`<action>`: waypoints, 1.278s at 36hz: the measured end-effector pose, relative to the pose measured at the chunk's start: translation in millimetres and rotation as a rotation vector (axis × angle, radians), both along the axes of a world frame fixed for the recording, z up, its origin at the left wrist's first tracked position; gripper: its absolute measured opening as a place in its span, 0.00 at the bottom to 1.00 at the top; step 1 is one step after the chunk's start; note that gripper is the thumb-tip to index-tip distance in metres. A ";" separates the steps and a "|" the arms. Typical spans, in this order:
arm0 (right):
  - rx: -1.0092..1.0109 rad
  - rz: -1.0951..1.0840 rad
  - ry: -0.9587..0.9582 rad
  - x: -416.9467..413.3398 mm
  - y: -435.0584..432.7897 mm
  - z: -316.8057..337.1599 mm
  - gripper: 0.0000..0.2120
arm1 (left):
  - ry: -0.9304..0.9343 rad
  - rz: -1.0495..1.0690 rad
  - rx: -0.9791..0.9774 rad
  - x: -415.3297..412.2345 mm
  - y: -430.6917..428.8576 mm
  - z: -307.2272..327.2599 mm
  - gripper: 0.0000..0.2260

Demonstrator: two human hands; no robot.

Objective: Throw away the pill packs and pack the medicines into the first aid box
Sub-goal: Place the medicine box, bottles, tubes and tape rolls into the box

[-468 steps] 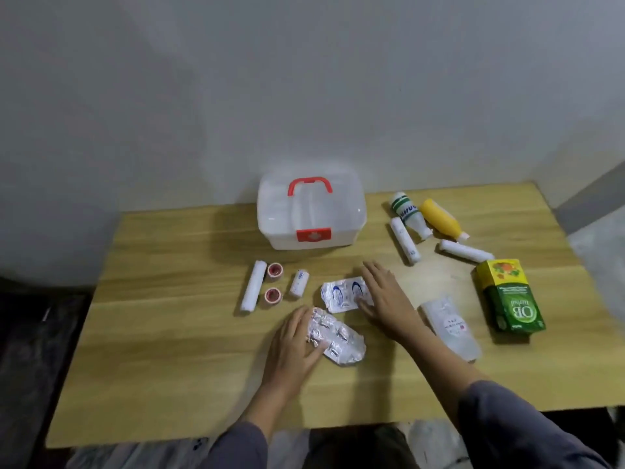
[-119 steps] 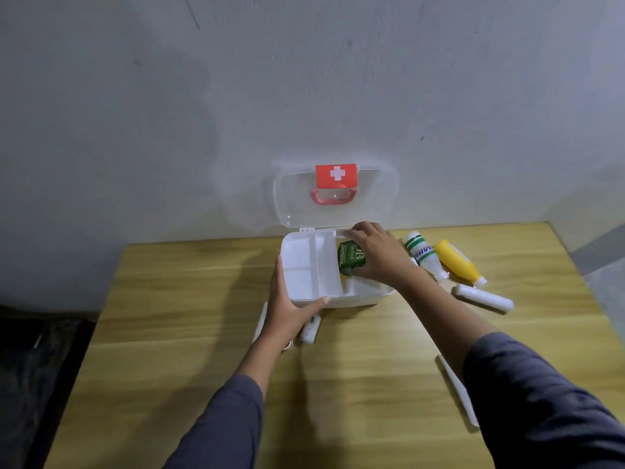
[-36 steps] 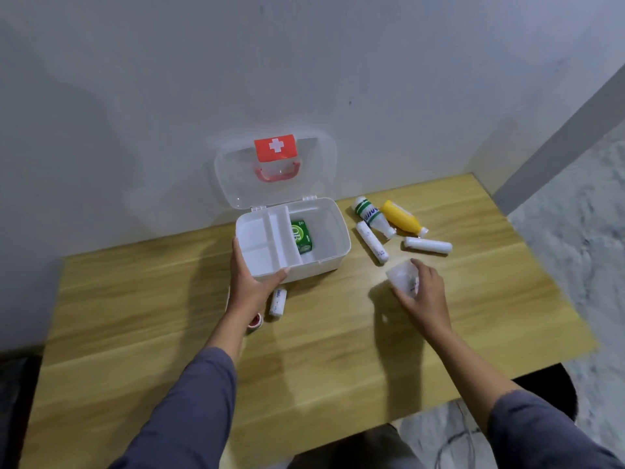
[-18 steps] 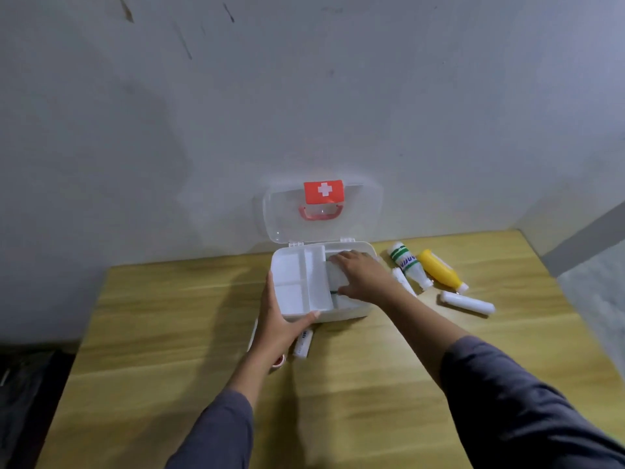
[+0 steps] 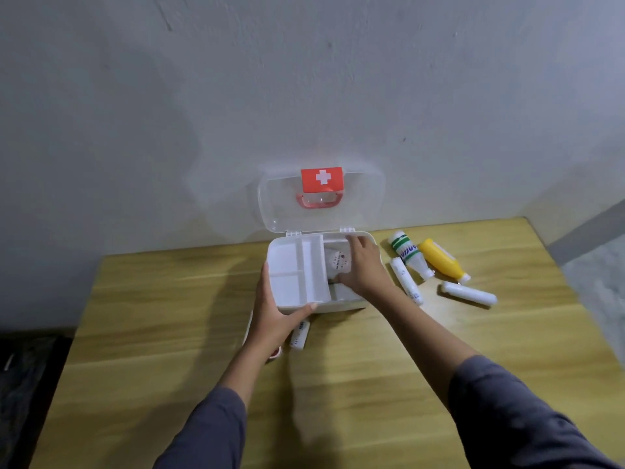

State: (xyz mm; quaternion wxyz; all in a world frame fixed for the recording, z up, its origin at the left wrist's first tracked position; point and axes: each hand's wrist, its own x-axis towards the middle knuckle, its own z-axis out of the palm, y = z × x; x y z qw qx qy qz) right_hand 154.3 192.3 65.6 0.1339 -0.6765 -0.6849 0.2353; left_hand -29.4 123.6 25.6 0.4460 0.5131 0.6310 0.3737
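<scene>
The first aid box (image 5: 297,299) sits open on the table (image 5: 169,316). The left hand (image 5: 274,319) grips its front corner. The right hand (image 5: 362,265) reaches inside, fingers bent over a white packet (image 5: 336,262), maybe pressing it down.

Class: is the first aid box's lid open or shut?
Open: the clear lid stands upright behind the first aid box, exposing its compartments.

Open box (image 5: 351,301) sits centre frame at the table's (image 5: 338,384) rear edge, lid (image 5: 355,204) upright against the wall. Pouch (image 5: 338,262) in its right compartment. Two bottles (image 5: 409,253) and two rolls (image 5: 468,293) lie right of box. Small tube (image 5: 300,335) lies below box.
</scene>
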 end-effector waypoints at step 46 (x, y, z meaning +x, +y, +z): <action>0.293 -0.452 0.523 63.9 9.2 5.8 0.12 | 0.026 0.022 -0.029 4.4 -1.2 7.9 0.51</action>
